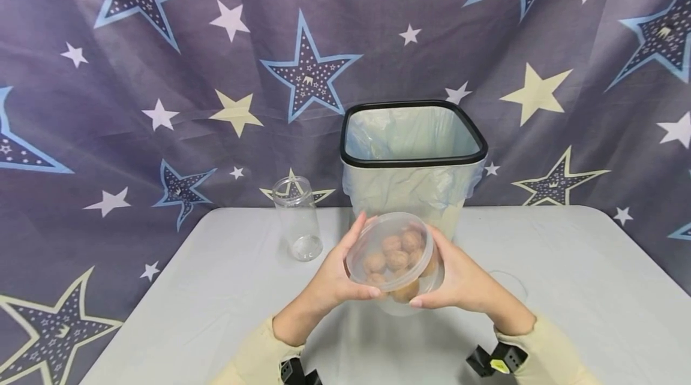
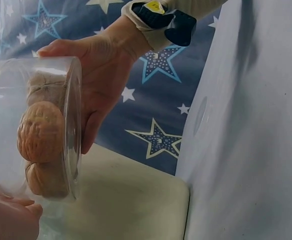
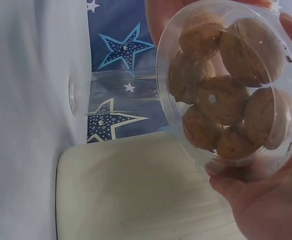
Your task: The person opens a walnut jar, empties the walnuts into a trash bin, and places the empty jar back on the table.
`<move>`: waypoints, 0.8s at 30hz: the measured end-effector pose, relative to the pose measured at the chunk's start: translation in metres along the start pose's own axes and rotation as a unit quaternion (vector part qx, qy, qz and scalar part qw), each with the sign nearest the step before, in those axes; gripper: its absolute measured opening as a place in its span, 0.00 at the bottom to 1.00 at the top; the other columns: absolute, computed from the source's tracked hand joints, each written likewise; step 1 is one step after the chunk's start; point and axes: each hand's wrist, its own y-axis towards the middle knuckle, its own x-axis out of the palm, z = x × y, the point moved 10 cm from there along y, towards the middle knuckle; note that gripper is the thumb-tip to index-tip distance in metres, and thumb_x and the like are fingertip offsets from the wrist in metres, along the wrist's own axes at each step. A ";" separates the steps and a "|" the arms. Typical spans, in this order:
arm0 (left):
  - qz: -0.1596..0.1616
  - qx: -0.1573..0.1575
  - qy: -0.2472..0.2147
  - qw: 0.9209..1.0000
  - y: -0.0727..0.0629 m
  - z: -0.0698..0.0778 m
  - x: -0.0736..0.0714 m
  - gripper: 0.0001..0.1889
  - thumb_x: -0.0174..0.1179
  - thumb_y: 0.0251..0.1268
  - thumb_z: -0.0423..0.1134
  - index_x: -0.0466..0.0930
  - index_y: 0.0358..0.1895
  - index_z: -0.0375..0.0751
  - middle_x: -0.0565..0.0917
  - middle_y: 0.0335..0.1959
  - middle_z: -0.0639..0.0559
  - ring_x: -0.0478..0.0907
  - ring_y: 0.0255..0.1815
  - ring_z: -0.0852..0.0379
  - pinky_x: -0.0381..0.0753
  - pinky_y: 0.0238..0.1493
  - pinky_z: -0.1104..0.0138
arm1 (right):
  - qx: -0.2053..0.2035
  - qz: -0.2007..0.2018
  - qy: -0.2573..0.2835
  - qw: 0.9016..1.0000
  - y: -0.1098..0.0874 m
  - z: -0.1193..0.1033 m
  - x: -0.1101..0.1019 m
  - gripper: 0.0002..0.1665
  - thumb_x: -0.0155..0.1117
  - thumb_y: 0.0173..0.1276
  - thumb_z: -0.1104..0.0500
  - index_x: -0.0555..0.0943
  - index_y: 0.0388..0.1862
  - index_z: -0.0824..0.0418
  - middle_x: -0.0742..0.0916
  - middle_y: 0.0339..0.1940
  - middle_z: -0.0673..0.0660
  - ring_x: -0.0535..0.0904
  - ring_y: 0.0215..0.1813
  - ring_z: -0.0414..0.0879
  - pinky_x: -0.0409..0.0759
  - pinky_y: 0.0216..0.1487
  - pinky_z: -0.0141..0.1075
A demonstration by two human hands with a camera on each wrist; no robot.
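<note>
Both hands hold a clear round plastic tub [image 1: 390,251] of walnuts [image 3: 223,100] in front of the bin. The tub is tilted, its translucent round top toward the head camera. My left hand [image 1: 341,274] grips its left side, fingers behind and thumb at the near edge. On the opposite side my right hand [image 1: 461,277] grips it, thumb at the lower front. In the left wrist view the right hand [image 2: 103,75] spans the tub's rim, and several walnuts [image 2: 42,131] show through the wall. The tub hides part of the fingers.
A pale waste bin [image 1: 405,193] with a black rim and a thin liner stands behind the tub. Left of it is an upright clear jar [image 1: 297,217]. A thin clear disc [image 1: 510,282] lies on the white table [image 1: 227,289] at right. A starry cloth [image 1: 178,61] hangs behind.
</note>
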 end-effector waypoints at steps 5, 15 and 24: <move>0.005 -0.004 -0.004 1.000 0.000 -0.002 -0.001 0.65 0.76 0.39 0.51 0.37 0.74 0.33 0.50 0.73 0.33 0.48 0.74 0.43 0.54 0.68 0.74 | 0.002 0.002 0.001 1.000 0.000 0.001 0.001 0.65 0.83 0.36 0.56 0.56 0.73 0.55 0.73 0.64 0.58 0.71 0.58 0.46 0.68 0.58 0.31; 0.017 0.008 0.014 1.000 -0.002 0.000 -0.002 0.65 0.76 0.38 0.52 0.38 0.74 0.33 0.52 0.73 0.33 0.53 0.73 0.53 0.53 0.69 0.74 | 0.003 0.005 0.012 1.000 0.000 0.001 0.003 0.66 0.83 0.36 0.56 0.55 0.73 0.56 0.74 0.63 0.57 0.71 0.58 0.45 0.68 0.59 0.30; 0.036 -0.021 0.016 0.999 -0.004 -0.009 -0.003 0.66 0.77 0.37 0.49 0.36 0.74 0.33 0.51 0.74 0.36 0.49 0.73 0.44 0.53 0.68 0.76 | 0.011 0.018 -0.015 1.000 -0.001 0.003 0.005 0.66 0.83 0.37 0.54 0.54 0.73 0.59 0.75 0.62 0.57 0.73 0.56 0.46 0.70 0.57 0.33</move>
